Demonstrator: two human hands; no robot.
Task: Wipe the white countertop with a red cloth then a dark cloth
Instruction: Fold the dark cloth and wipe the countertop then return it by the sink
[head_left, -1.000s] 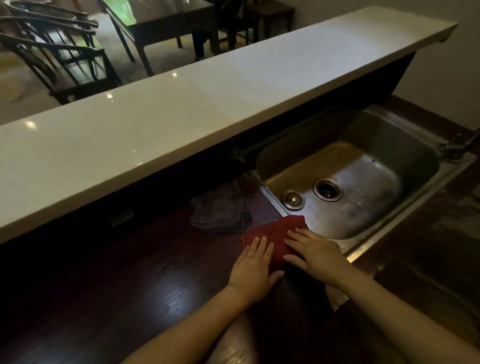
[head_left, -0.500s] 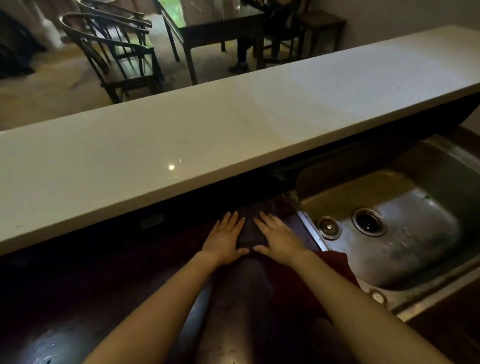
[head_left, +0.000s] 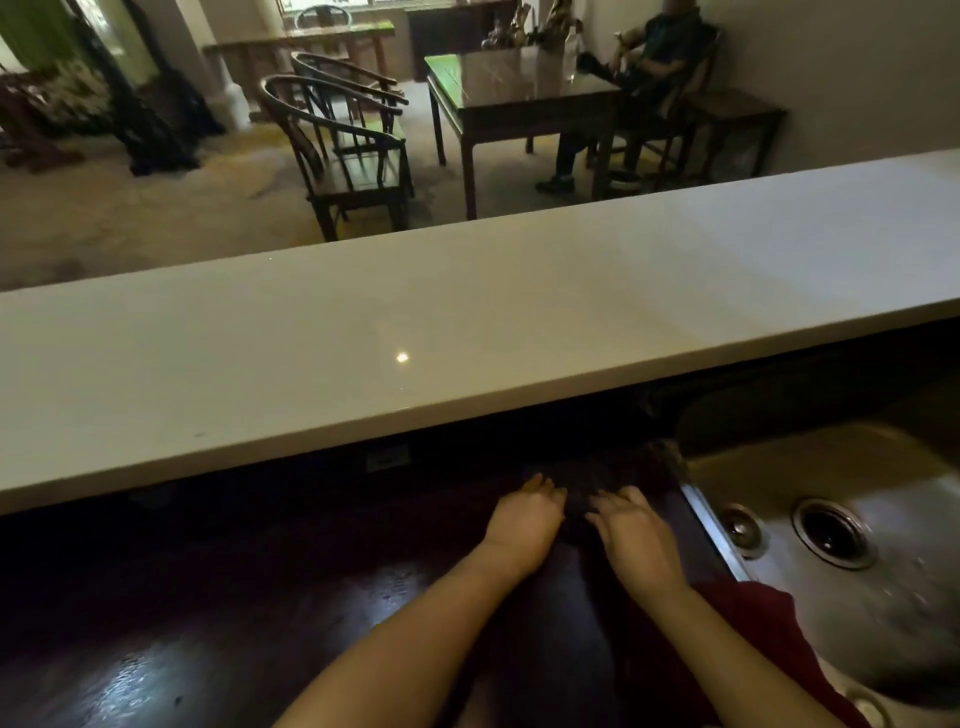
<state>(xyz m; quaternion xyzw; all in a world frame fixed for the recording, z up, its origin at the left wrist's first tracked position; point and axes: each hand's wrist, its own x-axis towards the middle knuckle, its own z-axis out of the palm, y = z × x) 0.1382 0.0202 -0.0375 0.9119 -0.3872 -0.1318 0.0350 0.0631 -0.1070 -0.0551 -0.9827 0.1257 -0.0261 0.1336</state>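
The left hand (head_left: 524, 519) and right hand (head_left: 631, 538) grab the dark soft cloth (head_left: 576, 493), low middle. The red soft cloth (head_left: 753, 623) lies lower right.

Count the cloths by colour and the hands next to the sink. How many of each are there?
Red cloth: 1
Dark grey cloth: 1
Bare hands: 2 (left hand, right hand)
Total: 4

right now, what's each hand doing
left hand: fingers curled on the dark cloth
right hand: on the same cloth, grip cannot be told
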